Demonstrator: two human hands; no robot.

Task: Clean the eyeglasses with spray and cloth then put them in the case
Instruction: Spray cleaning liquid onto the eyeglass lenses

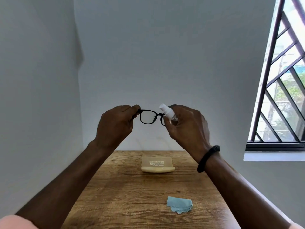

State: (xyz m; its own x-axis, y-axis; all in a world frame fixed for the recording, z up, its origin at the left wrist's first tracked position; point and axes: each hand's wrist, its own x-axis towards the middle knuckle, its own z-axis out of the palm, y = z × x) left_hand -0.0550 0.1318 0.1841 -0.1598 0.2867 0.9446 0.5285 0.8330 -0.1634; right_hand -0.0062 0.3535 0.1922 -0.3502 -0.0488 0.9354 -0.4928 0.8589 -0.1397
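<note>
Pale walls frame a wooden table (125, 187) — above it, the left hand (115, 123) pinches black eyeglasses (149, 116) by one end; the right hand (186, 124) grips a spray bottle (166, 112), covering the far lens. Below — case (157, 164), blue cloth (179, 206), barred window (280, 80).

Black eyeglasses (147, 116), spray bottle (166, 111) raised; cloth (179, 206), case (157, 164) below.

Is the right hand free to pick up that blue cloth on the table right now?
Probably not yet. The cloth lies uncovered on the table, below the right hand, so the way looks free, but that hand grips the spray bottle and would likely need to put it down first.
</note>
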